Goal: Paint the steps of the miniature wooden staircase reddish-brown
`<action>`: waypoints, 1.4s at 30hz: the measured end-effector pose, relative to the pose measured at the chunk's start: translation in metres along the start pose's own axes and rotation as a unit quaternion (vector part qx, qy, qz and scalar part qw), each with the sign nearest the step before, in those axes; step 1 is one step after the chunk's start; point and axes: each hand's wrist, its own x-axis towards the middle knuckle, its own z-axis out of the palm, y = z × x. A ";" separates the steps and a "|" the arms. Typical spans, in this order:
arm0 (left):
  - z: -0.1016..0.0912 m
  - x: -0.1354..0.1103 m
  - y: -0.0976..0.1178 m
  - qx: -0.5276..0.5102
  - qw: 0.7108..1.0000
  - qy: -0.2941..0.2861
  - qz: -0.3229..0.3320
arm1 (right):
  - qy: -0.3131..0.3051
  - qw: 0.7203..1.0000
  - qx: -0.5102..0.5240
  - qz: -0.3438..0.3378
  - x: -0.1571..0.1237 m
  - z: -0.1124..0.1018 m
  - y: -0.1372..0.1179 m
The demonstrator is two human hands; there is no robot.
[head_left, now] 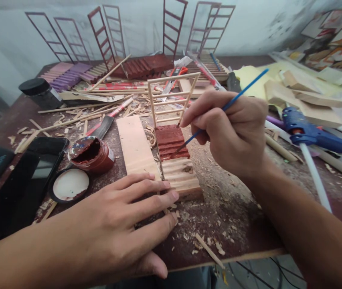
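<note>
A blue paintbrush is pinched in my right hand, its tip on the ridged seat of a miniature wooden chair. Reddish-brown paint covers the seat's back part; the front ridges are bare wood. A slatted backrest of thin unpainted sticks rises behind it. My left hand lies flat, fingers spread, the fingertips at the seat's left front edge and over the near end of a flat wooden board. An opened jar of red-brown paint stands left of the board, with its lid beside it.
Several small slatted chairs stand along the wall. A blue glue gun lies at the right, near wood offcuts. At the left are a phone, a dark jar and a box cutter. Shavings litter the table.
</note>
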 end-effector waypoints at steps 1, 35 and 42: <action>0.000 0.000 0.000 0.000 1.000 0.002 0.002 | 0.002 1.000 0.002 0.000 0.000 0.001 0.000; 0.001 -0.003 0.001 0.000 1.000 -0.009 -0.003 | 0.015 0.999 0.050 0.009 0.000 0.005 -0.007; 0.000 -0.001 0.001 0.000 1.000 -0.011 -0.003 | -0.004 1.000 0.016 -0.007 -0.001 0.005 -0.007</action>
